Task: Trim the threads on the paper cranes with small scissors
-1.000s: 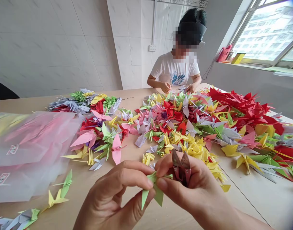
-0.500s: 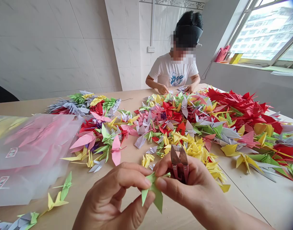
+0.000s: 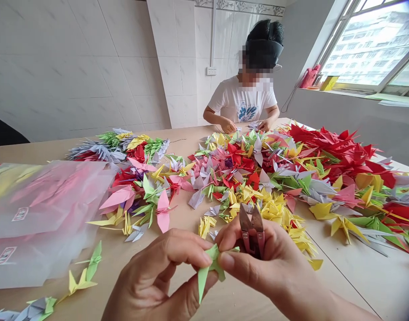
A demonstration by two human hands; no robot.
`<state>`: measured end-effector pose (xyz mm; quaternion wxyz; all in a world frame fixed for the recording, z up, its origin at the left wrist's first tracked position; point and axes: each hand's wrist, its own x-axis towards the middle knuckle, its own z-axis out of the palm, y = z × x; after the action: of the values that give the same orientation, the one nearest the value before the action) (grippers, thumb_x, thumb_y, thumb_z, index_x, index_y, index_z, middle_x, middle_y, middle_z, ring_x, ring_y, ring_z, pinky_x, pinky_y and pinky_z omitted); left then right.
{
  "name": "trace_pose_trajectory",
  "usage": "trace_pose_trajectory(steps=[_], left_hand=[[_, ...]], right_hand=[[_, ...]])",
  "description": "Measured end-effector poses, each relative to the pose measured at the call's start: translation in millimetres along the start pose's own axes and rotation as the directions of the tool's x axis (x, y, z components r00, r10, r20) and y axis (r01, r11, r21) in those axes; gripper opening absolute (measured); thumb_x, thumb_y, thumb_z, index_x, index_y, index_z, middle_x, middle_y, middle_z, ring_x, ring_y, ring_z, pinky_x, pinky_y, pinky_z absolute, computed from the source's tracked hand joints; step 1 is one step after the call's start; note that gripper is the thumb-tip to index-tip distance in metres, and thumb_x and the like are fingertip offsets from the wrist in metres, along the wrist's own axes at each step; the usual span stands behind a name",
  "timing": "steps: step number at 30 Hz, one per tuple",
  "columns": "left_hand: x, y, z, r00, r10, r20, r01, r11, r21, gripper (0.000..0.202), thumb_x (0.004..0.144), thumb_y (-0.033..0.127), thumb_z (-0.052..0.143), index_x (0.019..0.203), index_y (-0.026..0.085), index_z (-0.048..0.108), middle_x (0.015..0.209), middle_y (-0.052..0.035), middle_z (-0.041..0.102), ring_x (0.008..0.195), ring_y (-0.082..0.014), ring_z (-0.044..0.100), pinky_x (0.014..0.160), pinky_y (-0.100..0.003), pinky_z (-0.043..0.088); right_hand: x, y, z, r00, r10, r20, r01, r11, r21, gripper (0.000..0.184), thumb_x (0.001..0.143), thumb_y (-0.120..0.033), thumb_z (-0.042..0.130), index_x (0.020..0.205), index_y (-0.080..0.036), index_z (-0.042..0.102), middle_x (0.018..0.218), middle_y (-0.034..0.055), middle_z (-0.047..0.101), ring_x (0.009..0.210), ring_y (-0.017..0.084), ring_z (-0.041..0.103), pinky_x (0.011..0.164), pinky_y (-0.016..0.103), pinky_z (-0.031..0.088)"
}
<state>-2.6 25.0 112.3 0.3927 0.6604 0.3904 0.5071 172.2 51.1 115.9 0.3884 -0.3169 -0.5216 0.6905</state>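
A half-shaped green origami crane is pinched between my left hand and my right hand, with one pointed tip hanging down. My right hand also holds small steel thread snips with pink-coated grips, blades pointing up. Right behind my hands lies a large spread of folded paper cranves in red, yellow, pink, green and lilac.
Across the wooden table, a co-worker in a white T-shirt handles paper with both hands. Translucent plastic bags lie at the left, with several loose cranes near them. A window fills the upper right.
The green crane has turned slightly between my fingers, its lower tip now pointing further left. The snips stand more upright, and my view has shifted a little.
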Motion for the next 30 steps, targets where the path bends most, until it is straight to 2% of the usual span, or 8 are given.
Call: trace_pose_trajectory(steps=[3,16,19,22,24,26,28,30], left_hand=[[1,3,1.5,0.997,-0.072,-0.004,0.071,0.996,-0.062,0.032,0.069,0.001,0.065,0.08,0.03,0.06,0.082,0.0087,0.065,0.079,-0.0077,0.065,0.073,-0.013,0.051],[3,10,3.8,0.979,-0.19,-0.067,0.174,0.965,-0.197,0.024,0.065,0.002,0.069,0.068,0.024,0.062,0.071,0.0061,0.064,0.068,-0.0079,0.063,0.063,-0.012,0.051],[3,9,3.9,0.98,-0.187,-0.07,0.172,0.969,-0.178,0.024,0.065,0.002,0.069,0.068,0.024,0.061,0.071,0.0058,0.064,0.069,-0.0084,0.063,0.065,-0.013,0.051],[4,7,2.5,0.985,-0.154,-0.08,0.144,0.981,-0.127,0.024,0.067,0.002,0.067,0.071,0.025,0.06,0.072,0.0061,0.063,0.07,-0.0084,0.062,0.067,-0.014,0.052],[4,5,0.1,0.99,-0.117,-0.085,0.112,0.991,-0.067,0.024,0.068,0.004,0.067,0.072,0.025,0.059,0.073,0.0063,0.062,0.07,-0.0078,0.062,0.066,-0.013,0.051],[4,4,-3.0,0.993,-0.076,-0.089,0.075,0.997,-0.015,0.024,0.069,0.005,0.067,0.074,0.026,0.058,0.074,0.0066,0.061,0.069,-0.0071,0.061,0.065,-0.012,0.05],[4,3,-5.7,0.993,-0.049,-0.104,0.051,0.999,0.014,0.024,0.071,0.005,0.066,0.076,0.027,0.057,0.075,0.0065,0.061,0.071,-0.007,0.06,0.065,-0.012,0.049],[4,3,-7.1,0.992,-0.041,-0.118,0.043,0.999,0.019,0.026,0.071,0.004,0.066,0.077,0.027,0.057,0.076,0.0062,0.06,0.073,-0.0074,0.059,0.065,-0.012,0.049]], right_hand=[[1,-1,0,1.0,-0.006,0.002,0.006,1.0,-0.002,0.02,0.075,-0.032,0.069,0.072,-0.016,0.058,0.061,-0.0028,0.049,0.056,0.009,0.039,0.05,0.021,0.031],[-1,-1,1,1.0,0.012,0.025,-0.012,1.0,0.01,0.022,0.076,-0.034,0.068,0.073,-0.017,0.055,0.063,-0.0028,0.047,0.058,0.009,0.038,0.051,0.022,0.03],[0,-2,1,1.0,0.014,0.018,-0.013,0.999,-0.051,0.023,0.077,-0.036,0.067,0.075,-0.017,0.055,0.062,-0.0032,0.045,0.056,0.009,0.036,0.05,0.022,0.029],[-1,-7,2,0.999,-0.004,-0.036,-0.003,0.981,-0.196,0.023,0.077,-0.039,0.066,0.08,-0.018,0.056,0.057,-0.0058,0.036,0.052,0.008,0.03,0.045,0.02,0.024],[-3,-11,2,0.993,-0.073,-0.095,0.039,0.946,-0.321,0.022,0.079,-0.04,0.064,0.087,-0.02,0.058,0.056,-0.0062,0.034,0.05,0.008,0.03,0.043,0.02,0.026],[-6,-14,1,0.965,-0.22,-0.144,0.133,0.882,-0.452,0.019,0.082,-0.036,0.06,0.096,-0.023,0.059,0.063,-0.0027,0.045,0.055,0.011,0.041,0.048,0.021,0.036],[-11,-16,0,0.914,-0.381,-0.141,0.243,0.791,-0.562,0.023,0.083,-0.032,0.059,0.106,-0.028,0.058,0.083,0.0029,0.057,0.071,0.016,0.053,0.062,0.025,0.045],[-15,-18,0,0.867,-0.486,-0.109,0.318,0.71,-0.629,0.031,0.083,-0.029,0.06,0.113,-0.033,0.056,0.1,0.0051,0.06,0.081,0.02,0.057,0.07,0.028,0.048]])
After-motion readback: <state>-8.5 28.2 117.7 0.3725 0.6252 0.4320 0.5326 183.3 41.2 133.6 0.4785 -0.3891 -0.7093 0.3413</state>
